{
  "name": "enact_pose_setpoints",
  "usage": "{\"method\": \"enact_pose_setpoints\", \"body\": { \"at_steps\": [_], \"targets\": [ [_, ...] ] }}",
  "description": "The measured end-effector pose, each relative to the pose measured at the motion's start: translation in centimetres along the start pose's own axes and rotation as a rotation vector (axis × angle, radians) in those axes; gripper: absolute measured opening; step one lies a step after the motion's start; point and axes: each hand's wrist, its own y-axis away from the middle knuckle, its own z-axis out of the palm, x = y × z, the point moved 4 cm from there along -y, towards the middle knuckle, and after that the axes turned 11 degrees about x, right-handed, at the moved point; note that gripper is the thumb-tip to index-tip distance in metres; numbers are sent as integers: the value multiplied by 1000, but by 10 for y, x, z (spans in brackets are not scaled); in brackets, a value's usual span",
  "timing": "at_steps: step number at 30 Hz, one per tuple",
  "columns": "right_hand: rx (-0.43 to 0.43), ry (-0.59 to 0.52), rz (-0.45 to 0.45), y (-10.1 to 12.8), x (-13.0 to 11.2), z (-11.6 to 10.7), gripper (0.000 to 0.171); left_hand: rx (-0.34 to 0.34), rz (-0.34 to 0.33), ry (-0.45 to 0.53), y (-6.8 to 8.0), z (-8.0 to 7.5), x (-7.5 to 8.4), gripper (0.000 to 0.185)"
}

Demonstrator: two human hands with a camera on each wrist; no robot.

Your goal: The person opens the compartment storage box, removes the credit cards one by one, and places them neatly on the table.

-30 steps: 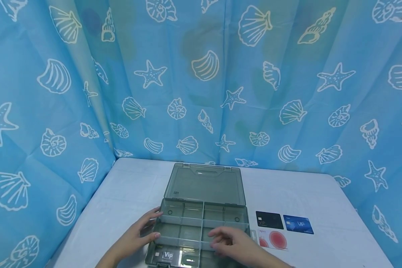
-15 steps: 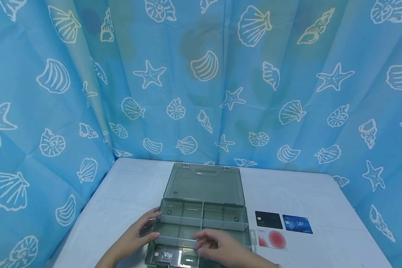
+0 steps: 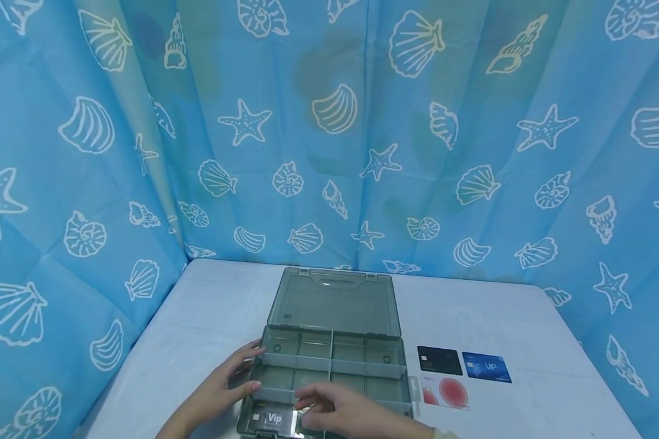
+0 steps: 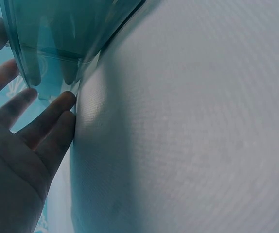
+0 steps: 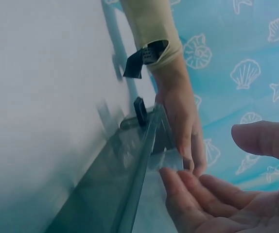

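Observation:
In the head view, a smoky grey-green plastic divider box (image 3: 329,364) lies on the white table with its lid (image 3: 335,302) laid back. A dark card marked "Vip" (image 3: 271,419) lies in its front left compartment. My left hand (image 3: 219,390) rests at the box's left side, thumb and fingertips at the rim; the left wrist view has its spread fingers (image 4: 47,121) against the outer wall. Over the front compartments hangs my right hand (image 3: 343,411), fingers loosely bent with nothing between them. In the right wrist view its thumb (image 5: 258,138) stands well apart from the fingers.
Right of the box lie a black card (image 3: 440,360), a blue card (image 3: 486,367) and a white card with red circles (image 3: 445,392). A latch (image 3: 415,388) sticks out from the box's right side. A blue shell-patterned curtain (image 3: 329,134) surrounds the white table (image 3: 472,317).
My right hand has moved left and slightly toward me, from the right-hand compartments to beside the "Vip" card. The left hand keeps its place at the box; the loose cards have not moved.

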Motion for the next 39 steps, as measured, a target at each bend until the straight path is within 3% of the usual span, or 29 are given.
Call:
{"method": "enact_pose_setpoints", "body": {
  "at_steps": [4,12,21,26,29,34,37,39],
  "targets": [
    [-7,3,48,-5,0,4,42,-3,2,3,-1,-1,0,65],
    [-41,-96,159,-13,1,9,48,-10,-8,6,-1,0,0,65],
    [-108,-53,277,-30,19,15,66,-14,-18,2,0,-1,1,65],
    [-158,-145,299,-29,5,23,60,-11,-26,-6,0,1,-1,66],
    [-178,-144,301,-38,20,22,64,-9,-27,-8,0,1,-1,66],
    [-207,-179,311,-70,99,14,72,-20,-31,-8,1,1,1,65],
    [-216,-188,301,-79,119,15,70,-18,-31,-4,0,0,2,64],
    [-209,-200,283,-76,109,16,68,-14,-31,-6,0,-1,3,64]
  ]
}}
